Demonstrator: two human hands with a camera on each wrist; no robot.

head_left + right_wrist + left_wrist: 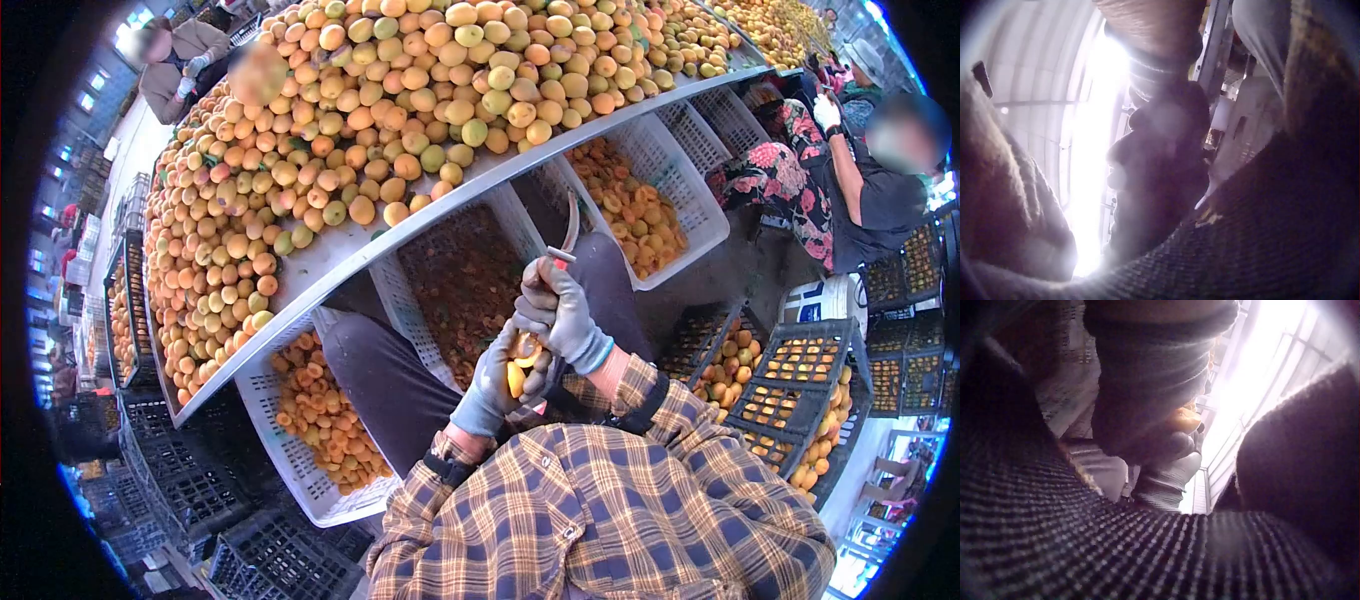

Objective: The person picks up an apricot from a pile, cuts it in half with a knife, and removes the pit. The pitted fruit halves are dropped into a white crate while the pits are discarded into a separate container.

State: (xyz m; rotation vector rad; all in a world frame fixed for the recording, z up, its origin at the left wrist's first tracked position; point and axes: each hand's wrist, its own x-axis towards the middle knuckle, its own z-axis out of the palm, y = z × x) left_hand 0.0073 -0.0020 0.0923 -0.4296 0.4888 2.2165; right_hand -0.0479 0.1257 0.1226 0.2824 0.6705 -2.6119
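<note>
Both hands wear grey gloves and meet above the lap in the head view. The left hand curls round an opened apricot, its orange flesh showing; in the left wrist view a piece of orange fruit sticks out by the fingertips. Against it, the right hand is curled round a tool with a curved metal part pointing up and away from the body. How the fingers touch the fruit is partly hidden. The right wrist view shows the gloved hand dark and blurred.
A metal-edged table heaped with whole apricots lies ahead. Beneath its edge stand white crates of halved apricots and a crate of dark scraps. Black crates are at the right. People sit at upper left and right.
</note>
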